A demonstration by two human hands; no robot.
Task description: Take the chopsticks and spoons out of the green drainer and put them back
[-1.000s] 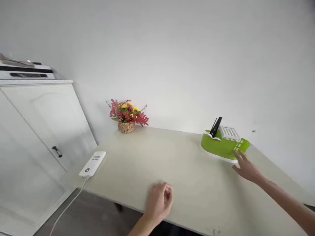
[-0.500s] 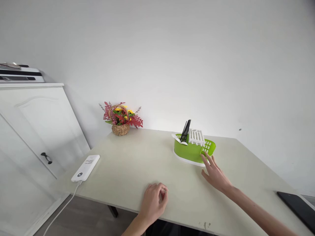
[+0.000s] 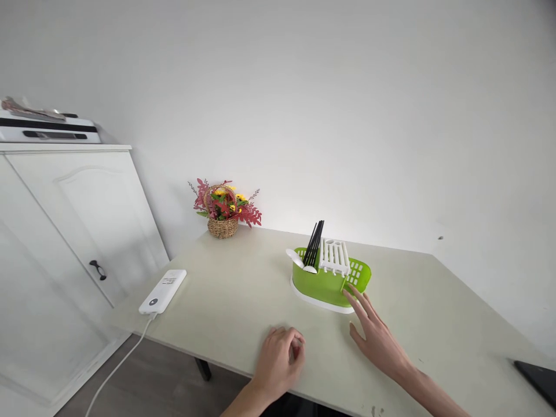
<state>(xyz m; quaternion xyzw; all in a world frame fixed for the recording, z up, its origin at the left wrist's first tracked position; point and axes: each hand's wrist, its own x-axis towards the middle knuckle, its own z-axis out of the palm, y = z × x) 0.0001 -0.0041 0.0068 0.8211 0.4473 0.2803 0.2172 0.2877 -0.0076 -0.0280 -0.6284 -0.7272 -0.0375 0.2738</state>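
Observation:
A green cutlery caddy [image 3: 321, 285] with a white base stands on the table. Black chopsticks [image 3: 313, 246], white spoons [image 3: 295, 258] and a white slotted rack [image 3: 334, 256] sit in and on it. My right hand [image 3: 374, 336] reaches in from the right, fingers stretched and spread. Its fingertips touch the caddy's low right end, while the thumb stays apart from it. My left hand [image 3: 280, 362] rests near the table's front edge, fingers curled closed. I see nothing in it, though the palm is mostly hidden.
A wicker basket of artificial flowers [image 3: 223, 227] stands by the wall. On the left lies a white power bank [image 3: 163, 291] with a cable [image 3: 119, 368], beside a white cabinet [image 3: 108, 214]. A black phone-like object [image 3: 538, 377] lies at the right edge.
The caddy has slid nearer to me and somewhat left, with my right hand's fingertips at its end. My left hand stays curled. The view has turned slightly left.

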